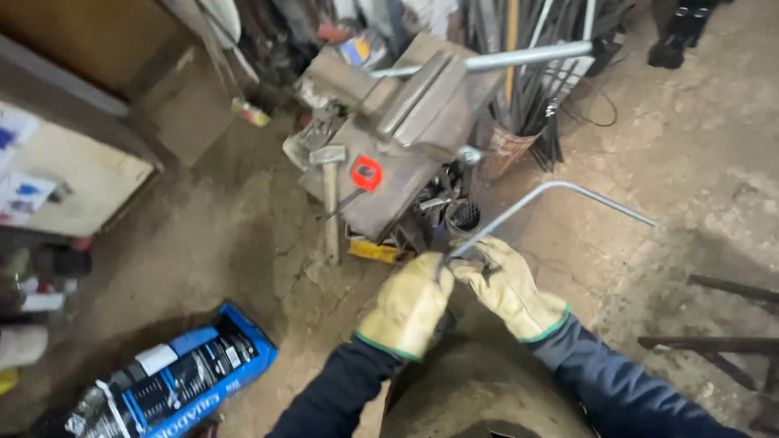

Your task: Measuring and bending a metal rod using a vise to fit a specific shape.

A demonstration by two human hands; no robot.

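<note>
Both gloved hands close on the near end of a bent metal rod (542, 189): the left hand (408, 306) is clenched around it from the left, and the right hand (505, 284) grips it just beside, the two yellow leather gloves touching. From the hands the rod rises up and to the right, curves at its top, then slopes down to the right over the concrete floor (698, 146). Dark blue sleeves run back toward the camera on either side of a rounded, dusty metal form (479, 389) directly below the hands.

Ahead of the hands stands a heavy bench vise (422, 93) on a steel stand, with a long steel pipe (519, 57) clamped in it and pointing right. A hammer (329, 195) with a wooden handle leans against the stand's left side, next to a red tag (367, 173). Scrap pieces and a small round can (464, 216) crowd the foot of the stand, just beyond the rod's near end. A blue printed bag (182, 377) lies on the floor at lower left. Dark bars (730, 288) lie at the right edge.
</note>
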